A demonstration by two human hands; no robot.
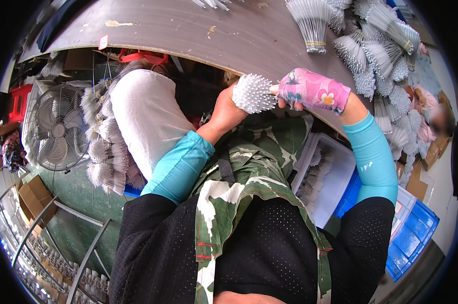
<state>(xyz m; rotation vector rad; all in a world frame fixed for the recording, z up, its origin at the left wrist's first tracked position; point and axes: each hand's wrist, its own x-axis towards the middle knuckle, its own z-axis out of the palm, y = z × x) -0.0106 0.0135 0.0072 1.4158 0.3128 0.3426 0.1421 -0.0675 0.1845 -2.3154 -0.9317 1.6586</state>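
My left hand (228, 108) is closed around a bundle of thin white-tipped rods (253, 94), held over my lap just off the table's near edge. The round, dotted head of the bundle faces up, and its lower part is hidden. My right hand (312, 91), in a pink floral fingerless glove, is curled at the right side of the bundle. Its thumb and fingertips are pinched together at the outer tips; whatever lies between them is too small to name.
Banded bundles (312, 25) pile up at the table's (178, 30) right end. A standing fan (59, 129) and hanging bundles (102, 131) are at my left, above a metal rack (82, 263). By my right side stand a white bin (335, 177) and a blue crate (416, 238).
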